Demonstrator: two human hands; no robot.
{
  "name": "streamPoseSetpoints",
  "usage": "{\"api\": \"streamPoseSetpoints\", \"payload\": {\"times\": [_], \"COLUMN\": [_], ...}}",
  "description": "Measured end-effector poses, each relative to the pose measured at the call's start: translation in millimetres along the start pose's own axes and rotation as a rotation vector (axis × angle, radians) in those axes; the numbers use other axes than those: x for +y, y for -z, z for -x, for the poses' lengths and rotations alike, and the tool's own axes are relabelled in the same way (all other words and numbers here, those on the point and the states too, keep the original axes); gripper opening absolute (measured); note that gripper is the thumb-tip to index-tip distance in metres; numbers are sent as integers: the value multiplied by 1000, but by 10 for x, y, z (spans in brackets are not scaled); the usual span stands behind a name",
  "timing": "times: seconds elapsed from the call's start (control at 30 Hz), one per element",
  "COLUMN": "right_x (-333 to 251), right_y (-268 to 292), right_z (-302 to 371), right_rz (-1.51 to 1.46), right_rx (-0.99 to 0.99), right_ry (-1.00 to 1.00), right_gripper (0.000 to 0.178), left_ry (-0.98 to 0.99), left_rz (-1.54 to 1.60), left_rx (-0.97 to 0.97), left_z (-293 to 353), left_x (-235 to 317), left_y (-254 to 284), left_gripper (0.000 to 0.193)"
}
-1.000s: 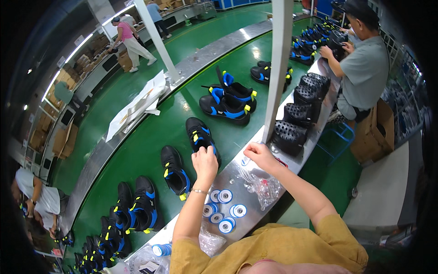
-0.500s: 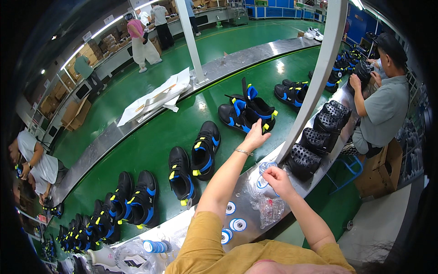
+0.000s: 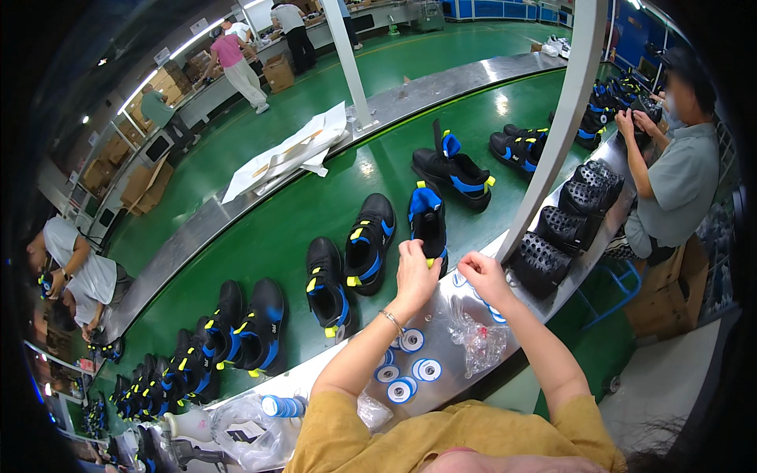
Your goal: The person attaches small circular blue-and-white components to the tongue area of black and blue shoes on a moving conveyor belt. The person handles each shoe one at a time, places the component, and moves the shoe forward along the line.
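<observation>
My left hand (image 3: 417, 277) is closed at the heel of a black and blue work shoe (image 3: 428, 225), by its yellow pull tab. The shoe stands on the green belt with its opening toward me and its blue-lined tongue raised. Just right of it, my right hand (image 3: 484, 277) pinches something too small to make out. Beneath that hand lie a tangle of clear plastic loops (image 3: 478, 347) and some round tags. More round blue-and-white tags (image 3: 400, 389) lie on the metal ledge (image 3: 441, 398). A matching shoe (image 3: 455, 175) with its strap upright stands farther back.
Finished-looking pairs of shoes (image 3: 264, 327) line the belt (image 3: 331, 193) to the left. A white post (image 3: 564, 126) rises at the right, beside upturned black shoes (image 3: 542, 264). A co-worker (image 3: 678, 165) handles a shoe beyond them. White sheets (image 3: 292, 154) lie across the belt.
My left hand has drawn the nearer shoe toward me, turned it and closed at its heel. My right hand has lifted off the tags toward that heel. The view has shifted slightly.
</observation>
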State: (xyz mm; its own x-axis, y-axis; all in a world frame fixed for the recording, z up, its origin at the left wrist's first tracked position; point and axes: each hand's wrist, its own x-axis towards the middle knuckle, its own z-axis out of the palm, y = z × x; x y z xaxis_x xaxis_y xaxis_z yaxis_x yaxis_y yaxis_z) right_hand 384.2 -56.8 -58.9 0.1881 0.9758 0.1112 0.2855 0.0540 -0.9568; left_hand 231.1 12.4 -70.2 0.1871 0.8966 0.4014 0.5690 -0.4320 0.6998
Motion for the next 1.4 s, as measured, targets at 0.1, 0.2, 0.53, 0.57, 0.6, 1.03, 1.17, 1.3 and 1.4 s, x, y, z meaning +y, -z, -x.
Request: {"api": "streamPoseSetpoints", "payload": {"times": [0.1,0.2,0.53,0.57,0.6,1.03,1.17,1.3,1.4], "right_x": [-47,-67,-22,-2,-16,-40,-152,-142,-120], "right_y": [-115,-155,-139,-124,-123,-362,-410,-431,-355], "right_z": [-61,-73,-77,-49,-49,-93,-138,-128,-124], "right_rz": [60,153,544,581,618,676,655,436,389], "right_rx": [-8,4,57,61,61,-13,-109,-141,-103], "right_ry": [20,69,321,318,324,340,251,145,190], "right_gripper": [12,11,11,11,11,10,13,14,13], "left_ry": [181,371,643,658,668,652,541,484,331], "left_rz": [38,382,1130,1144,1159,1102,935,841,788], "left_rx": [2,-65,-339,-348,-347,-383,-353,-183,-101], "left_z": [62,106,137,138,121,151,137,187,128], "left_x": [-86,-327,-415,-400,-399,-482,-446,-454,-405], "left_y": [74,-49,111,92,90,127,222,294,353], "left_gripper": [38,35,16,15,14,9,8,8,8]}}
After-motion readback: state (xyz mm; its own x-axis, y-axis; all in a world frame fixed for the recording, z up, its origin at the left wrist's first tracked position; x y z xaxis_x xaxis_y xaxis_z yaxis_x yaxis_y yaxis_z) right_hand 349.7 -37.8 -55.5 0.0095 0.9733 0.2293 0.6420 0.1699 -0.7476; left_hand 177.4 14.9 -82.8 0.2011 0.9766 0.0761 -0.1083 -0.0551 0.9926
